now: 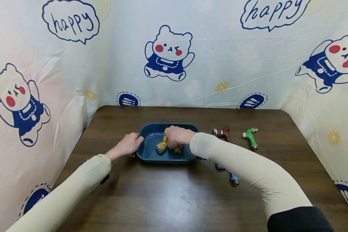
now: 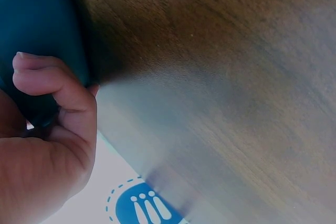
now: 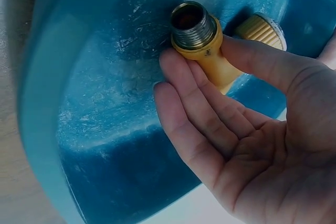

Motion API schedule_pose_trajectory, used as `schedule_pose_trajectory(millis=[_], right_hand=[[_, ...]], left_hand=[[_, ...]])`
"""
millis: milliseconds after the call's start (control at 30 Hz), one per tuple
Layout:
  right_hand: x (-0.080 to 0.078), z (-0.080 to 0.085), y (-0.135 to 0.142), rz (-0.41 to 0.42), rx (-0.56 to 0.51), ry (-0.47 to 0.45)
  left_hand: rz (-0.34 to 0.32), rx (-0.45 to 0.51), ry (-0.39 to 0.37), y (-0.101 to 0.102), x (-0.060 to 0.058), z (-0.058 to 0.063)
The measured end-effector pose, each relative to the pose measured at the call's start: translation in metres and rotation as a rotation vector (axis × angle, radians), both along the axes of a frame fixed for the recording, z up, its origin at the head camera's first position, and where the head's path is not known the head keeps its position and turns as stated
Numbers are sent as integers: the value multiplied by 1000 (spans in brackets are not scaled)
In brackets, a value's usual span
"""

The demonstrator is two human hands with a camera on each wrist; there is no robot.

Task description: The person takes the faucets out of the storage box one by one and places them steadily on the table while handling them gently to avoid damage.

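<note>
My left hand [image 1: 129,144] grips the left rim of a blue tray [image 1: 148,158]; the left wrist view shows its curled fingers on the tray wall [image 2: 47,19]. Over the inside of the tray, my right hand [image 1: 177,137] holds a yellow spray nozzle [image 1: 161,147] between thumb and fingers. In the right wrist view, the nozzle's threaded metal end [image 3: 193,27] points away from the palm, and a ribbed yellow end [image 3: 262,31] shows behind the thumb. Part of the nozzle's body is hidden by the hand.
Right of the tray, a dark red nozzle [image 1: 226,132] and a green nozzle [image 1: 251,138] lie on the brown wooden table [image 1: 168,199]. A blue nozzle [image 1: 234,179] lies nearer, partly hidden by my right sleeve [image 1: 249,161]. A printed curtain [image 1: 208,64] surrounds the table's back and sides.
</note>
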State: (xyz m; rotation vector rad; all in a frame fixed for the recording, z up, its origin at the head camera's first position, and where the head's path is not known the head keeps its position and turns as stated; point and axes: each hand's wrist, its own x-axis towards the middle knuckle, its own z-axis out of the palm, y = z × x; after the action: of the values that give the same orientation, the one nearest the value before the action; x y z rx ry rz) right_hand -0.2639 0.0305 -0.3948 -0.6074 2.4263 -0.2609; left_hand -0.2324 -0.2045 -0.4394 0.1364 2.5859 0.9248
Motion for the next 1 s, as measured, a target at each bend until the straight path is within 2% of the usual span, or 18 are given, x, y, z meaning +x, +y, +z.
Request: schedule_pose_trajectory(millis=[233, 467, 667, 1000], right_hand=[[-1, -2, 0, 30, 9, 35], [0, -2, 4, 34, -14, 76], [-2, -4, 6, 24, -10, 76], [4, 0, 10, 38, -35, 116]], left_hand=[[-21, 4, 26, 0, 1, 0], [-8, 0, 19, 1, 2, 0], [-8, 1, 20, 1, 2, 2], [-10, 4, 16, 1, 2, 1]])
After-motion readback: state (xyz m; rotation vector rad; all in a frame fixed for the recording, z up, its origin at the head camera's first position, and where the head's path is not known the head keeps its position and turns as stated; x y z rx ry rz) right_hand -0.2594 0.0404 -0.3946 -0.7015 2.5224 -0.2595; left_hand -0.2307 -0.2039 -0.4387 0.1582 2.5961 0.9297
